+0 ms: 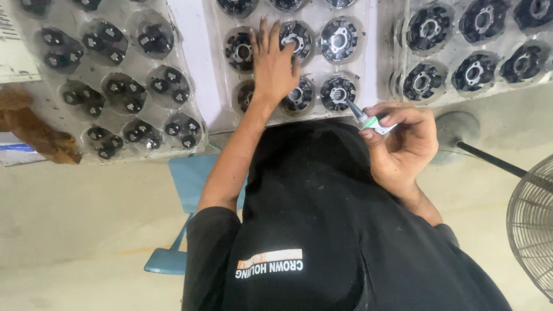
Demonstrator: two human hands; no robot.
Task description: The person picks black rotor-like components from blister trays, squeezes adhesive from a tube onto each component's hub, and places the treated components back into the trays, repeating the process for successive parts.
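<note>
My left hand (273, 60) lies flat with fingers spread on a clear plastic tray (370, 63) that holds several round black parts with metal centres. My right hand (403, 147) grips a small applicator tube (371, 121) with a dark pointed nozzle. The nozzle tip touches the centre of one round black part (337, 92) in the tray's nearest row. My black shirt fills the lower middle of the view.
A tray of small black pieces (115, 86) lies to the left, and another tray of round black parts (472, 52) to the right. A brown cloth (34, 129) sits far left. A fan (533, 224) with its round base (455, 129) stands at right. A blue stool (190, 178) is below.
</note>
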